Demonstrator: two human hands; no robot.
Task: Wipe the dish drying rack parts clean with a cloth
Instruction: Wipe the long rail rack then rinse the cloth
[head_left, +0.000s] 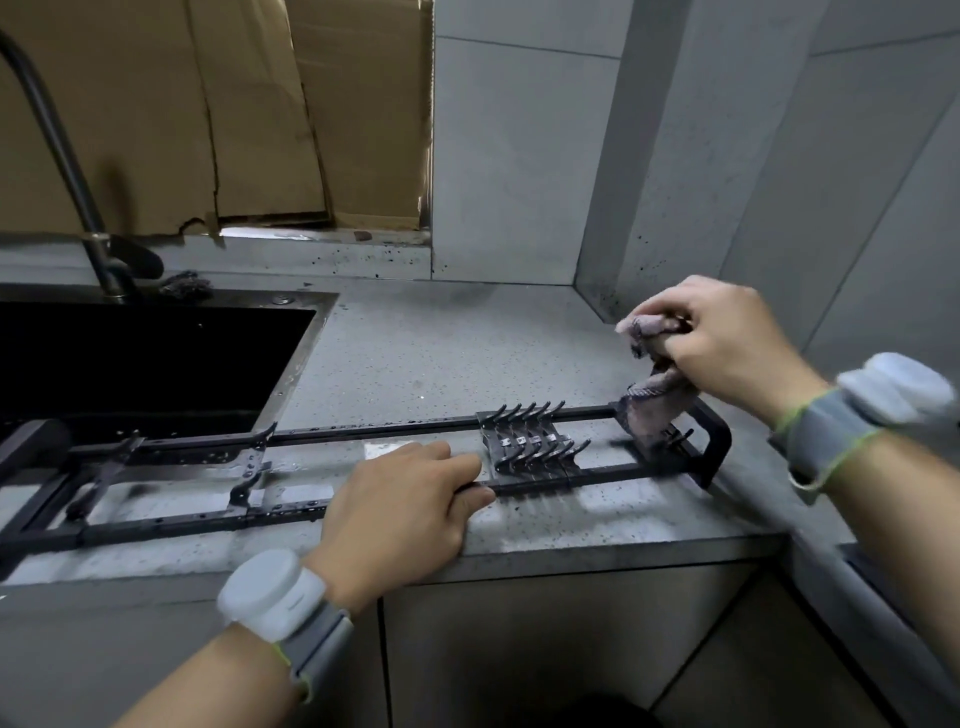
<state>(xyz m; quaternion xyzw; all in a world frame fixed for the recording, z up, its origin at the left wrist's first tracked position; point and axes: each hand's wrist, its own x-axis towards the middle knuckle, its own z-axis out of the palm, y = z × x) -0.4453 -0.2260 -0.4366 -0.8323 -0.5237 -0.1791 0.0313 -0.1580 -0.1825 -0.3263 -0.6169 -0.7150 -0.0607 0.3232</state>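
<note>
Along the front edge of the grey countertop (519, 353), right of the sink (145, 358): black metal rack frame (291, 470) lying flat, long rails parallel to the counter's front edge, left end overhanging the sink's near rim, right end near the counter's right corner by the tiled wall. Frame looks stiff and fairly light; water spots on rails and counter, so likely slippery. Judged best taken hold of on a bare rail, away from the prongs.

Hook block (530, 441) sits between the two rails, right of centre; curved prongs point up and could snag fabric.

Left hand (400, 514) rests on the near rail just left of the hook block, fingers curled over the rail and thumb beneath it, steadying the frame.

Right hand (722, 343) is above the frame's right end, fingers clenched round a bunched cloth (657, 400). Cloth is soft and limp; its lower part hangs down onto the right end bracket (711, 441). Image blurred there.

Judgement: wiping right end now; rails leftward not yet done.
</note>
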